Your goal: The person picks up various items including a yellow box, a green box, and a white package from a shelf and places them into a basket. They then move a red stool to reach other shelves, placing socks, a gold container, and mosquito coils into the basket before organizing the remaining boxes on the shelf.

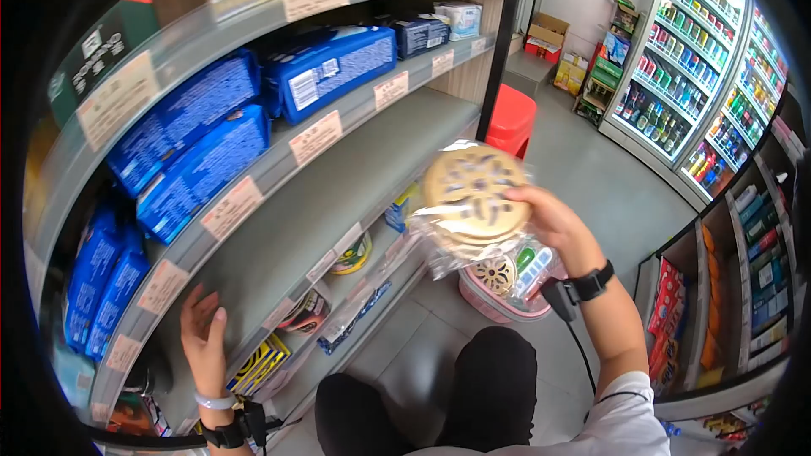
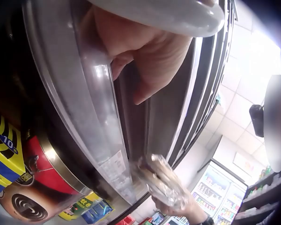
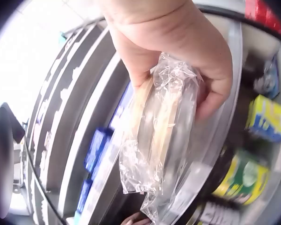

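My right hand (image 1: 553,224) grips a stack of round wooden discs with cut-out patterns (image 1: 475,190), wrapped in clear plastic, between the shelf and a pink basket. In the right wrist view, the thumb and fingers of the hand (image 3: 173,42) pinch the wrapped discs (image 3: 161,126) from both sides, edge-on. My left hand (image 1: 203,333) is at the left end of a bare grey shelf (image 1: 338,177), fingers loosely bent, holding nothing. The left wrist view shows this hand (image 2: 140,51) over the shelf edge; whether it touches is unclear.
Blue packs (image 1: 329,67) line the shelf above. Tins and yellow boxes (image 1: 260,365) sit on the lower shelf. The pink basket (image 1: 504,312) on the floor holds another patterned disc and packets. Behind are a red stool (image 1: 509,118) and drink fridges (image 1: 684,59); more shelving stands at right.
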The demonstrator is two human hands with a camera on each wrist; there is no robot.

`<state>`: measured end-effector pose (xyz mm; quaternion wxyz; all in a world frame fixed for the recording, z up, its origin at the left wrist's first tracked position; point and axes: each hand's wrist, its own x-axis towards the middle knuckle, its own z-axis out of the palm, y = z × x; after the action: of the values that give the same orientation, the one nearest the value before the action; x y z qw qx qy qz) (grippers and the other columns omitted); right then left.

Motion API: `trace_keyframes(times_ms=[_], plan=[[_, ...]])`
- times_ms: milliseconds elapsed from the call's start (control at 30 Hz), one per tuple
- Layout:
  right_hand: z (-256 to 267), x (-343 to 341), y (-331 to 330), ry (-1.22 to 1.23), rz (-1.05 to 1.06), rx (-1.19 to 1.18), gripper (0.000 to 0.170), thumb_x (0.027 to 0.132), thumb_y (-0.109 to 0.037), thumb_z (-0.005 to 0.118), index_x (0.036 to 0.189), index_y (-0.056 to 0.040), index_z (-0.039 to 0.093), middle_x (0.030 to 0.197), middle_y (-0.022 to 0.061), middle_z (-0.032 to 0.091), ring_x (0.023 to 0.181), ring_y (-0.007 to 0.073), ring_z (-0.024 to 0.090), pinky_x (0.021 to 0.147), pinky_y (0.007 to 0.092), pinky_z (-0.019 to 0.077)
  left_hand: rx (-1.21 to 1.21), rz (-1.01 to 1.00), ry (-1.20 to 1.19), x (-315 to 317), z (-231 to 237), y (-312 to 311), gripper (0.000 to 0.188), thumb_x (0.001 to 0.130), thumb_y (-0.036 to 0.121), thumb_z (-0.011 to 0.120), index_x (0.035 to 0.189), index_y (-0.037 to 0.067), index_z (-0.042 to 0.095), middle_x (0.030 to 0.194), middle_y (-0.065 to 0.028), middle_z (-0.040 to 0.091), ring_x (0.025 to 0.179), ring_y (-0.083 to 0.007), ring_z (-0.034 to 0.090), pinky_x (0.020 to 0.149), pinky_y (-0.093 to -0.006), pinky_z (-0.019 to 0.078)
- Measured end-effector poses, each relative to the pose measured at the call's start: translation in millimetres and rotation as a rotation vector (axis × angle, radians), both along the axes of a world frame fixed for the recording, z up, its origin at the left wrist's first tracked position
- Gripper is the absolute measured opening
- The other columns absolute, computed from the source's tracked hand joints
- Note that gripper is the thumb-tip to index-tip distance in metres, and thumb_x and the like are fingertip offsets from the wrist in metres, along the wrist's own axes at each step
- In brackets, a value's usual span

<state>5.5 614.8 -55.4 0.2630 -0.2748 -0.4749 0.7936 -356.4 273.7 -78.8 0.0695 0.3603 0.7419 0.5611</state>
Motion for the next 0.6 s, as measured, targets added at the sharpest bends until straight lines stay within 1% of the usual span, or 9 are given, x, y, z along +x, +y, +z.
trace_keyframes(times_ms=[67,100,167,200,267,333,433,500,600], plan=[[-43,52,35,-0.016,-0.217,-0.015,0.044,0.08,-0.018,0.062,0.118,0.003,0.05,0.111,0.0141,0.06,0.099,0.0225,0.06,0.09,0.0342,0.047,0.008,0.021,-0.021,0,-1,1,0.05,0.083,0.015,0.06,0.129,0.003,0.042,0.112,-0.0156,0.056,0.104,-0.0198,0.053,0.09,-0.0297,0.0398],[-66,73,50,-0.018,-0.221,-0.017,0.044,0.08,-0.018,0.062,0.118,0.003,0.05,0.111,0.0141,0.06,0.099,0.0225,0.06,0.09,0.0342,0.047,0.021,0.049,-0.04,1,-1,2,0.049,0.084,0.015,0.059,0.129,0.003,0.042,0.111,-0.0149,0.056,0.104,-0.0189,0.053,0.09,-0.0289,0.0395],[-116,108,77,-0.02,-0.489,-0.17,0.044,0.079,-0.02,0.062,0.116,0.0018,0.051,0.111,0.0157,0.059,0.099,0.0256,0.06,0.087,0.0404,0.0487,0.002,0.086,-0.06,3,2,4,0.048,0.085,0.015,0.057,0.129,0.003,0.042,0.111,-0.0129,0.056,0.102,-0.0166,0.052,0.087,-0.0264,0.0388],[-147,124,91,-0.021,-0.49,-0.17,0.044,0.079,-0.02,0.062,0.116,0.0018,0.051,0.111,0.0157,0.059,0.099,0.0256,0.06,0.087,0.0404,0.0487,-0.008,0.099,-0.054,4,3,6,0.049,0.085,0.016,0.058,0.129,0.003,0.042,0.11,-0.013,0.057,0.102,-0.0165,0.052,0.087,-0.0263,0.0387],[-208,143,116,0.002,-0.671,-0.432,0.044,0.078,-0.024,0.062,0.116,-0.0033,0.053,0.109,0.0134,0.061,0.099,0.0268,0.059,0.087,0.0459,0.0478,-0.013,0.122,-0.05,4,0,8,0.05,0.084,0.017,0.058,0.129,0.003,0.042,0.11,-0.0132,0.057,0.103,-0.0165,0.052,0.086,-0.0262,0.0386],[-249,144,127,-0.096,-0.861,-0.518,0.042,0.077,-0.027,0.063,0.113,-0.0061,0.054,0.107,0.0115,0.061,0.094,0.0282,0.06,0.082,0.0467,0.0494,-0.093,0.151,0.074,1,-4,6,0.052,0.085,0.029,0.058,0.13,0.007,0.043,0.109,-0.0114,0.058,0.099,-0.0152,0.053,0.081,-0.026,0.0408],[-311,140,140,0.062,-0.927,-0.495,0.04,0.077,-0.025,0.064,0.112,-0.0085,0.055,0.111,0.0098,0.059,0.101,0.0265,0.056,0.09,0.045,0.0439,-0.096,0.18,0.046,-1,-4,4,0.054,0.084,0.03,0.059,0.13,0.006,0.043,0.108,-0.0104,0.058,0.096,-0.0144,0.053,0.08,-0.0254,0.0401],[-348,138,149,0.027,-0.985,-0.428,0.04,0.078,-0.024,0.065,0.113,-0.0085,0.055,0.111,0.0098,0.059,0.101,0.0269,0.056,0.088,0.0436,0.0451,-0.091,0.222,0.066,7,0,10,0.055,0.083,0.03,0.06,0.13,0.006,0.043,0.106,-0.0087,0.058,0.093,-0.0134,0.052,0.079,-0.0245,0.0392],[-373,129,159,0.003,-1.0,-0.389,0.042,0.075,-0.019,0.069,0.112,-0.0062,0.054,0.106,0.0096,0.061,0.097,0.026,0.058,0.084,0.0409,0.0472,-0.082,0.252,0.079,7,-1,12,0.054,0.083,0.029,0.06,0.129,0.006,0.044,0.105,-0.0078,0.057,0.093,-0.0126,0.051,0.079,-0.0238,0.0383]])
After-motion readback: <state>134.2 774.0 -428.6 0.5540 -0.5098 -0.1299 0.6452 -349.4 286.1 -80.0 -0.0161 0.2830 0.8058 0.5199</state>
